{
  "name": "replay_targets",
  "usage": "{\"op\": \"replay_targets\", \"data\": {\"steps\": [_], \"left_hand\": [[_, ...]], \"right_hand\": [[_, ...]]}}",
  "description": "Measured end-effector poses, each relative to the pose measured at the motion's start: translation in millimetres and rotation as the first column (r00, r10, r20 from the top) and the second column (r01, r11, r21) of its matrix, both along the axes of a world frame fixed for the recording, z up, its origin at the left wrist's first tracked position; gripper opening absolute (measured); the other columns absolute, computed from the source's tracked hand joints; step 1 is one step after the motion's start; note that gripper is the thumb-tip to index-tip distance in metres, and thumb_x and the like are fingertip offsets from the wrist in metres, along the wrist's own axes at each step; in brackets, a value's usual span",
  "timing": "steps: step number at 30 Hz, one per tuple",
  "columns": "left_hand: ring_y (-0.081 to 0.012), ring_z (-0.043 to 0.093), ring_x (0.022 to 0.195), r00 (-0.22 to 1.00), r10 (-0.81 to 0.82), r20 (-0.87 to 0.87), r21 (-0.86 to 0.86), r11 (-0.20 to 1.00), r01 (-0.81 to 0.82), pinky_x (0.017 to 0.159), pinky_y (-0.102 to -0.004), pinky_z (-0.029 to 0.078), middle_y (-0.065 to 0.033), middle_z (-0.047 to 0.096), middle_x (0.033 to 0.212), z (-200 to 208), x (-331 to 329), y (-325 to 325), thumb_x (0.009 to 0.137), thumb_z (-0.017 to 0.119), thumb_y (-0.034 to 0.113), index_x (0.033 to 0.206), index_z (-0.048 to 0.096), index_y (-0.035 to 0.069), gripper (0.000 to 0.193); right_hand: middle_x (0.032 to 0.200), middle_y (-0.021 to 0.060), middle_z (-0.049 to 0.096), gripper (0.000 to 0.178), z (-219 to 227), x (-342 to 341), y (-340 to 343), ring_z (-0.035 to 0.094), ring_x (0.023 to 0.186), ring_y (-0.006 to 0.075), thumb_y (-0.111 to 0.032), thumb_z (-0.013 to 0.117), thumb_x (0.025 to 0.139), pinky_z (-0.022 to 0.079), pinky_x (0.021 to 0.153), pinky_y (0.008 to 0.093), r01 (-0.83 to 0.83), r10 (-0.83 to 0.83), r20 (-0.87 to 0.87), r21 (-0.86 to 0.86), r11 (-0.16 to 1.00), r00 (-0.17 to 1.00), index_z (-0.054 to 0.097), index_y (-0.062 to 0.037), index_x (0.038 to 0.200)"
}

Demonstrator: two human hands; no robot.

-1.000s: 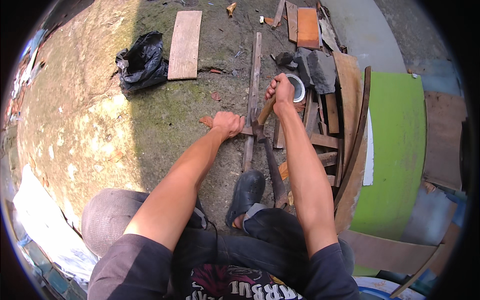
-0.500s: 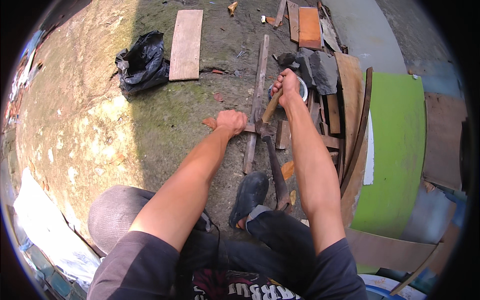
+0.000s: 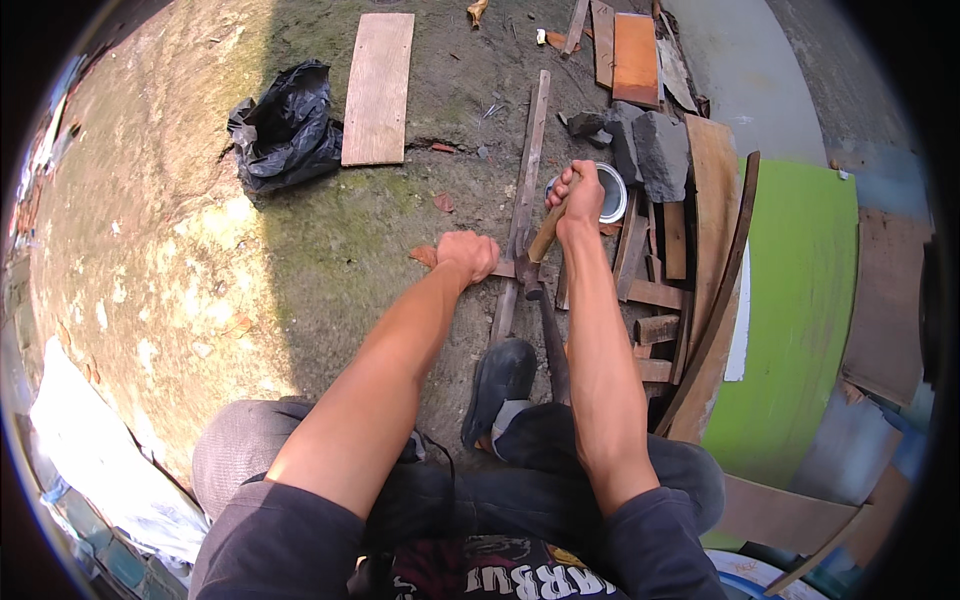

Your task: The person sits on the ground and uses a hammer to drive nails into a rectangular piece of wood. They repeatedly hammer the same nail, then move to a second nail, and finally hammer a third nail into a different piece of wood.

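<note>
My right hand (image 3: 579,203) is wrapped round the wooden handle of a hammer (image 3: 544,238). Its dark head is down at a short wood piece (image 3: 505,270), which lies crosswise over a long narrow wooden strip (image 3: 530,160). My left hand (image 3: 469,254) is closed at the left end of that short piece, holding it against the strip. Just below the hammer head, a long dark tool (image 3: 553,345) lies beside my shoe (image 3: 506,375); its kind is unclear. Beyond my right hand stands a round tin (image 3: 613,193), partly covered by the hand.
A flat board (image 3: 377,90) and a crumpled black plastic bag (image 3: 285,125) lie at the far left. To the right are grey stones (image 3: 660,155), an orange-brown board (image 3: 636,60), stacked wood scraps (image 3: 655,293) and a green panel (image 3: 790,320).
The hammer and both hands keep nearly the same place at the short piece. My right forearm and knee have shifted, covering the lower end of the dark tool. The whole view has moved slightly.
</note>
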State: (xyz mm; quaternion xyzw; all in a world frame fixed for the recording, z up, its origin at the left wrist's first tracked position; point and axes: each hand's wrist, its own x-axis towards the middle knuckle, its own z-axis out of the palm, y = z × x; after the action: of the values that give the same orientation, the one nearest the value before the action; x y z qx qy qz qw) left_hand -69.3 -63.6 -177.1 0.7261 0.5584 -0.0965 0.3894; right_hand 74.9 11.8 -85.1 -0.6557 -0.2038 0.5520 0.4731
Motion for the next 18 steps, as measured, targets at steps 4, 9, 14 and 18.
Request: {"op": "replay_targets", "data": {"steps": [4,9,14,18], "left_hand": [[-0.0302,0.07,0.095,0.999,-0.032,0.007,-0.016,0.999,0.033,0.082,-0.0403,0.054,-0.0155,0.073,0.099,2,5,2,0.093,0.042,0.031,0.091,0.076,0.01,0.04],[-0.0307,0.07,0.094,0.997,-0.07,0.007,-0.017,0.997,0.071,0.081,-0.0411,0.054,-0.016,0.073,0.096,0,10,7,0.093,0.041,0.032,0.088,0.076,0.01,0.041],[-0.0339,0.071,0.087,0.997,-0.065,0.038,0.029,0.998,0.064,0.078,-0.0439,0.055,-0.0184,0.072,0.09,-8,8,7,0.091,0.044,0.033,0.086,0.075,0.01,0.039],[-0.0332,0.071,0.087,0.989,-0.15,-0.007,0.069,0.986,0.15,0.079,-0.0437,0.054,-0.0179,0.072,0.091,-2,5,11,0.094,0.04,0.034,0.086,0.075,0.008,0.044]], "right_hand": [[0.053,0.0015,0.04,0.028,0,4,-6,0.038,0.046,0.0158,-0.031,0.049,0.086,0.036,0.05,0.0335,0.046,-0.047,0.008,0.06,0.997,0.999,0.044,-0.0116,0.067],[0.055,0.0024,0.043,0.026,0,6,-10,0.039,0.045,0.0135,-0.026,0.05,0.087,0.033,0.045,0.0296,0.123,-0.12,-0.035,0.12,0.985,0.992,0.045,-0.0081,0.068],[0.057,0.0018,0.044,0.026,-5,2,-12,0.041,0.046,0.0122,-0.025,0.05,0.088,0.033,0.043,0.0279,0.149,-0.144,-0.043,0.161,0.976,0.989,0.046,-0.0074,0.069],[0.057,0.0019,0.044,0.027,-6,-4,-5,0.041,0.045,0.0123,-0.026,0.05,0.088,0.034,0.042,0.0279,0.144,-0.139,-0.044,0.171,0.975,0.989,0.047,-0.0068,0.069]]}}
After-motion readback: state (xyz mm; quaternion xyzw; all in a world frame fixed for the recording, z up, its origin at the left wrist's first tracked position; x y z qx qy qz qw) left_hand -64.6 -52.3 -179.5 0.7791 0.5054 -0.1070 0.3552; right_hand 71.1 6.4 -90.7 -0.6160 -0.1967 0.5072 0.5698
